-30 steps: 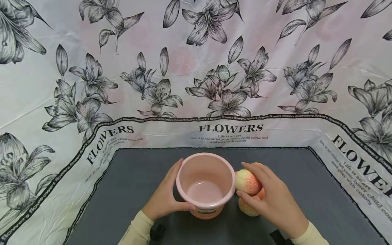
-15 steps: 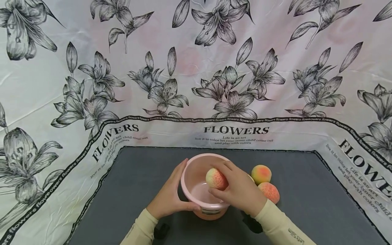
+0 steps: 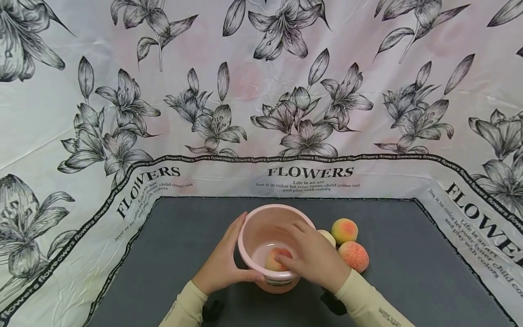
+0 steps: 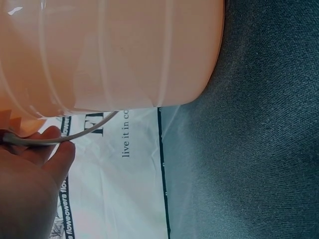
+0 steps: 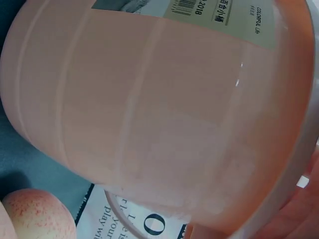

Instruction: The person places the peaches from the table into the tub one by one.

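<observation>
A pink plastic bucket [image 3: 253, 227] with ribbed sides and a thick rim stands on the dark grey table. My left hand [image 3: 222, 261] grips its left side, thumb along the front rim; in the left wrist view the fingers lie by the thin wire handle [image 4: 94, 127]. My right hand [image 3: 314, 254] reaches over the right rim into the bucket, its fingers spread. A yellow-red peach [image 3: 276, 260] sits low inside, the thumb overlapping it in the head view. Three more peaches lie right of the bucket: a pale one [image 3: 328, 237], a yellow-orange one [image 3: 344, 230] and a red one [image 3: 353, 256].
The grey tabletop [image 3: 175, 236] is bordered by a white cloth [image 3: 220, 181] printed with flowers and lettering, which rises behind it. A label [image 5: 219, 20] is stuck on the bucket's side. Dark straps [image 3: 334, 303] show beneath the wrists.
The right hand has carried a peach from the group on the right over the rim and let it go inside the bucket. The left hand stays on the bucket.
</observation>
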`<action>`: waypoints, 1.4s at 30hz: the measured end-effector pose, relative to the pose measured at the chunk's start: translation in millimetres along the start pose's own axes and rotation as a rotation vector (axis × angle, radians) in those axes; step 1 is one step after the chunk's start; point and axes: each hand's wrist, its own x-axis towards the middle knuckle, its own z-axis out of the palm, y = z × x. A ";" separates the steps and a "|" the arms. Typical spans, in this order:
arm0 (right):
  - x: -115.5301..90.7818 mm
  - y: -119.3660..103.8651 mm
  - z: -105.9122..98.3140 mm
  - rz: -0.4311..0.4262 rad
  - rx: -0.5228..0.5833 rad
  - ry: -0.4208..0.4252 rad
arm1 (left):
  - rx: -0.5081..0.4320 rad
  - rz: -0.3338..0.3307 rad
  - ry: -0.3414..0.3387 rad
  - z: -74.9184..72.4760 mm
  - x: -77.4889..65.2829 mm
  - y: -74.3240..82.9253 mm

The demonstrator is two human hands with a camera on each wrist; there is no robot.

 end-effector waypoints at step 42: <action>-136.4 122.0 -16.5 0.690 0.071 0.015 | -0.060 0.021 -0.058 -6.2 -9.6 -3.8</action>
